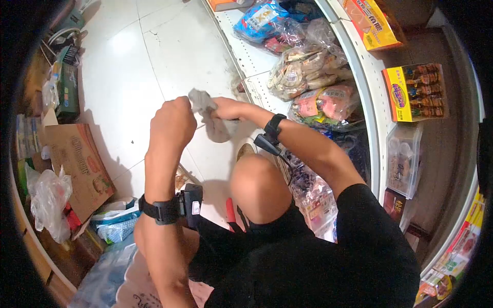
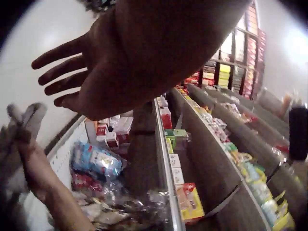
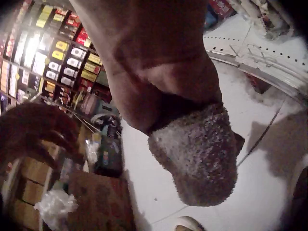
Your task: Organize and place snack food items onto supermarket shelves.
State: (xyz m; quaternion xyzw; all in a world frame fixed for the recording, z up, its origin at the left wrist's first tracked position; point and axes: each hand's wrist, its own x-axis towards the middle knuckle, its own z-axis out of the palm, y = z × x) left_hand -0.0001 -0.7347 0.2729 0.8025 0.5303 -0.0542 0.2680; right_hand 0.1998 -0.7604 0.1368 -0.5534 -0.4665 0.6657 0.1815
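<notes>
My right hand (image 1: 229, 108) grips a grey cloth (image 1: 221, 130) above the white tiled floor. One end of the cloth sticks up past the fingers and the rest hangs below them. Seen from the right wrist, the rag's fuzzy grey surface (image 3: 199, 156) bulges out under the palm, hiding most of the fingers. My left hand (image 1: 174, 122) is raised just to the left of the cloth. In the left wrist view its fingers (image 2: 65, 70) are spread and hold nothing, with a gap between them and the cloth.
Along the right, a white shelf (image 1: 255, 87) bears bagged goods, including a blue packet (image 1: 262, 21). Yellow boxes (image 1: 398, 95) stand on the tier above. At the left are a cardboard box (image 1: 82, 164), a white plastic bag (image 1: 50, 197) and a green case (image 1: 68, 90). A bent knee (image 1: 259, 187) is below the hands.
</notes>
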